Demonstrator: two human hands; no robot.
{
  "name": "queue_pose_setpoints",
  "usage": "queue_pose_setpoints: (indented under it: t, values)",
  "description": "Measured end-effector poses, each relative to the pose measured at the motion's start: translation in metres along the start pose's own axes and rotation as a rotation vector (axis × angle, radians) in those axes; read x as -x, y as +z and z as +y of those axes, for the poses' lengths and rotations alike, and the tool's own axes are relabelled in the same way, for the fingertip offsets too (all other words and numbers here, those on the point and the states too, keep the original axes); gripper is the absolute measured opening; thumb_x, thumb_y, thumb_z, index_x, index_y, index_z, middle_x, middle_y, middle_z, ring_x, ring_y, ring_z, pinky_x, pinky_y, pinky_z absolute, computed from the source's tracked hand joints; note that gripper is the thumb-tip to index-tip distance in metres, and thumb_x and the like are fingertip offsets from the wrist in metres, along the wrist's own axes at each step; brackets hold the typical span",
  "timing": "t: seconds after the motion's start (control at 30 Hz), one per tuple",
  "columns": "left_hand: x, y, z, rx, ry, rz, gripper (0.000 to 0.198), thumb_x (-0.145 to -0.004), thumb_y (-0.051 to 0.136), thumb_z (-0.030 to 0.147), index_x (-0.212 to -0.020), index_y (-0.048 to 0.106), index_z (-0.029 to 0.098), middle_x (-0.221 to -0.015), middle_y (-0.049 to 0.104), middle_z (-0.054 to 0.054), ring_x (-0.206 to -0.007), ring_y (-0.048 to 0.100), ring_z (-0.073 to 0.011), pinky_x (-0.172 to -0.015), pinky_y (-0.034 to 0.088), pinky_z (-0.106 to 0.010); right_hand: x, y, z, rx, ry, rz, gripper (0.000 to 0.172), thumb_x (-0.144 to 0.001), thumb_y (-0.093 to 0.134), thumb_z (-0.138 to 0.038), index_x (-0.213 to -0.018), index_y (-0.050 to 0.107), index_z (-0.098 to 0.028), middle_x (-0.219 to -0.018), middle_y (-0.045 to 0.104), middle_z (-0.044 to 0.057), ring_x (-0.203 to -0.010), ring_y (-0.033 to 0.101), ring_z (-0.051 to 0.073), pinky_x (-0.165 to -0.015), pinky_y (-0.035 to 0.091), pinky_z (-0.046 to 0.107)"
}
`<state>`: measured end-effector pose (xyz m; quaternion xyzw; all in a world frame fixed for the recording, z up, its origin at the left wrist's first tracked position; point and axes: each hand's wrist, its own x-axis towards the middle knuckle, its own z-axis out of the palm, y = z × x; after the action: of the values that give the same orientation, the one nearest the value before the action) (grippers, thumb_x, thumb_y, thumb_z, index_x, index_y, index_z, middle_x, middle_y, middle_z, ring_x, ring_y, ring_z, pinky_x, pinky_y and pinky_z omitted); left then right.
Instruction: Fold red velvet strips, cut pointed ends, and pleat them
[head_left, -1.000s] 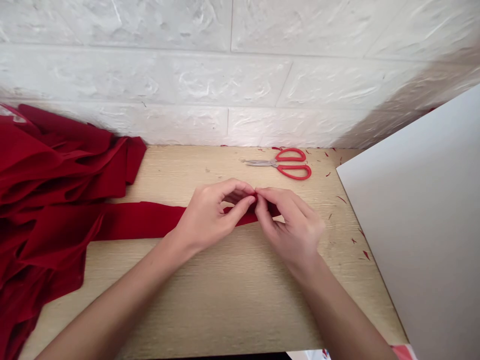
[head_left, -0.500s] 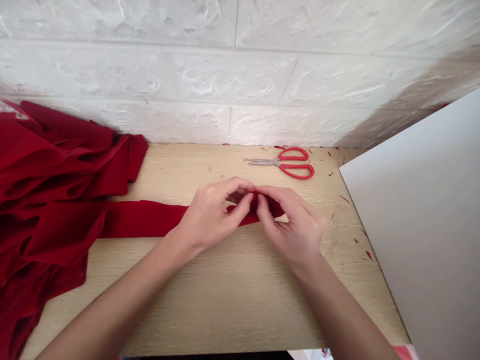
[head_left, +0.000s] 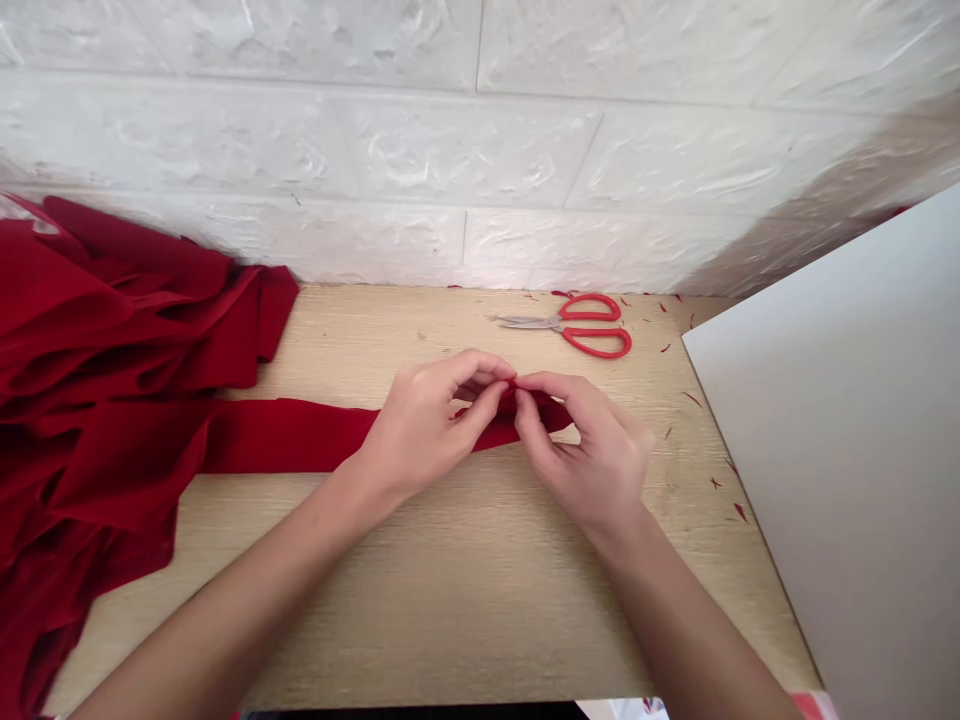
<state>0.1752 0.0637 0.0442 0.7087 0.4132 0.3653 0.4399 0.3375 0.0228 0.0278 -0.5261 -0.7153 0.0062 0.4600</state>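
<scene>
A strip of red fabric runs rightward across the table from a larger heap of the same cloth. My left hand pinches the strip's upper edge near its right end, thumb against fingertips. Close beside it, my right hand pinches the same edge, its fingertips almost meeting those of the left. The fabric's end droops beneath and behind the right fingers, partly hidden. Just beyond my hands lie scissors with red handles, their blades pointing left.
The heap of red fabric covers the table's left side. A white panel stands along the right. At the back rises a white brick-patterned wall. Small red scraps are scattered over the wooden table.
Both hands keep their pinch on the fabric edge, with only a slight shift of the fingertips. The whole view has moved a little; the scissors and heap lie as before.
</scene>
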Motion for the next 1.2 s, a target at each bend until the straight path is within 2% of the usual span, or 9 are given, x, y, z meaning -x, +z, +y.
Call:
queue_pose_setpoints:
  t: [0.27,0.43,0.7,0.87,1.0,1.2]
  values:
    - [-0.0003,0.0009,-0.0015,-0.014,0.028,0.028,0.017,-0.091,0.062,0.021,-0.106,0.071,0.019,-0.099,0.079,-0.003,-0.089,0.075,-0.0144,-0.071,0.062,-0.02,-0.0005,-0.0003,-0.0002,-0.026,0.001,-0.011,0.019,-0.091,0.063,-0.009,-0.102,0.07,-0.023,-0.094,0.079,0.003,-0.079,0.075,0.016,-0.075,0.064,0.03]
    - [0.0003,0.0012,-0.0004,-0.027,0.018,0.03,0.018,-0.091,0.062,0.02,-0.107,0.07,0.019,-0.098,0.079,-0.003,-0.088,0.076,-0.015,-0.068,0.061,-0.02,0.0001,0.0002,-0.0026,-0.021,0.099,0.008,0.016,-0.091,0.065,-0.014,-0.102,0.069,-0.023,-0.092,0.079,0.002,-0.07,0.074,0.015,-0.07,0.064,0.028]
    - [0.0004,0.0007,0.0029,-0.037,0.034,0.017,0.014,-0.092,0.061,0.02,-0.098,0.073,0.02,-0.097,0.079,-0.002,-0.087,0.075,-0.0129,-0.066,0.059,-0.016,-0.0001,0.0002,-0.004,-0.054,0.134,0.021,0.015,-0.09,0.063,-0.011,-0.098,0.068,-0.023,-0.086,0.078,0.0,-0.064,0.072,0.013,-0.063,0.063,0.025]
    - [0.0002,0.0012,0.0008,-0.008,0.001,0.018,0.013,-0.09,0.061,0.02,-0.098,0.072,0.02,-0.096,0.079,-0.002,-0.087,0.075,-0.0143,-0.071,0.061,-0.02,-0.0015,-0.0024,-0.0017,-0.068,0.036,-0.016,0.021,-0.089,0.06,-0.008,-0.098,0.07,-0.024,-0.09,0.077,0.002,-0.074,0.073,0.015,-0.071,0.063,0.029]
    - [-0.0005,0.0011,-0.001,0.004,-0.008,0.02,0.015,-0.091,0.061,0.021,-0.102,0.071,0.02,-0.096,0.078,-0.003,-0.085,0.075,-0.0145,-0.071,0.062,-0.022,-0.0034,-0.0046,0.0002,-0.094,-0.033,-0.068,0.017,-0.088,0.064,-0.011,-0.098,0.071,-0.023,-0.097,0.077,0.005,-0.087,0.074,0.02,-0.08,0.063,0.035]
    - [-0.0006,0.0009,0.0018,-0.047,0.036,0.023,0.014,-0.09,0.061,0.016,-0.102,0.068,0.02,-0.095,0.078,-0.001,-0.085,0.074,-0.0128,-0.068,0.059,-0.018,-0.0044,-0.0021,-0.0014,-0.08,0.057,-0.058,0.01,-0.09,0.065,-0.013,-0.089,0.067,-0.022,-0.092,0.076,0.004,-0.082,0.072,0.017,-0.074,0.062,0.03]
